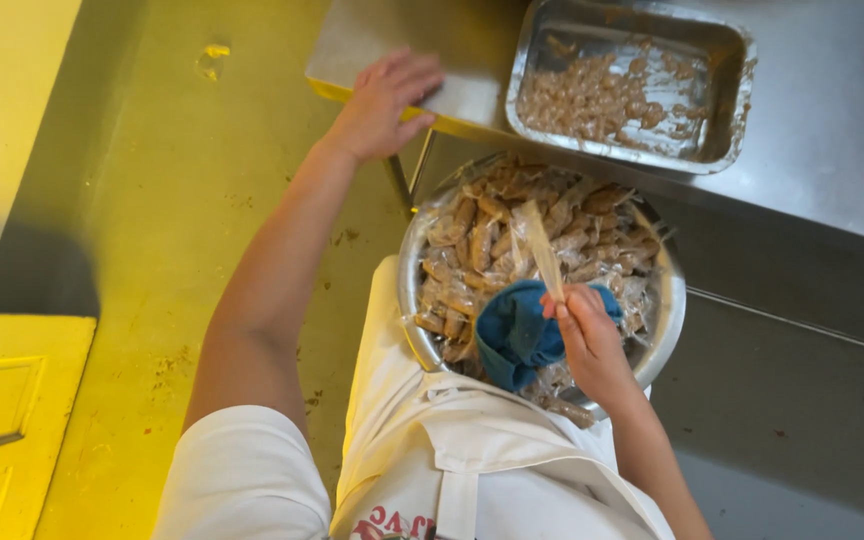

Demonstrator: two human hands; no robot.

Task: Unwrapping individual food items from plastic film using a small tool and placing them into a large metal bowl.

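A round steel bowl [668, 322] rests on my lap, heaped with brown sweets wrapped in clear film [482, 235]. A blue cloth [514, 335] lies on the bowl's near side. My right hand [592, 345] is over that cloth, its fingers pinched on a clear plastic wrapper strip [540, 250] that stands up over the bowl. My left hand [382, 100] reaches out to the near corner of a steel table [832, 130], palm down, fingers spread on its edge. On the table stands a rectangular steel tray [730, 60] with unwrapped brown pieces [592, 100].
The yellow-green floor [162, 200] lies to the left, with a yellow panelled door [12, 410] at the lower left. A table leg [399, 180] stands just beyond the bowl. I wear a white apron [472, 440].
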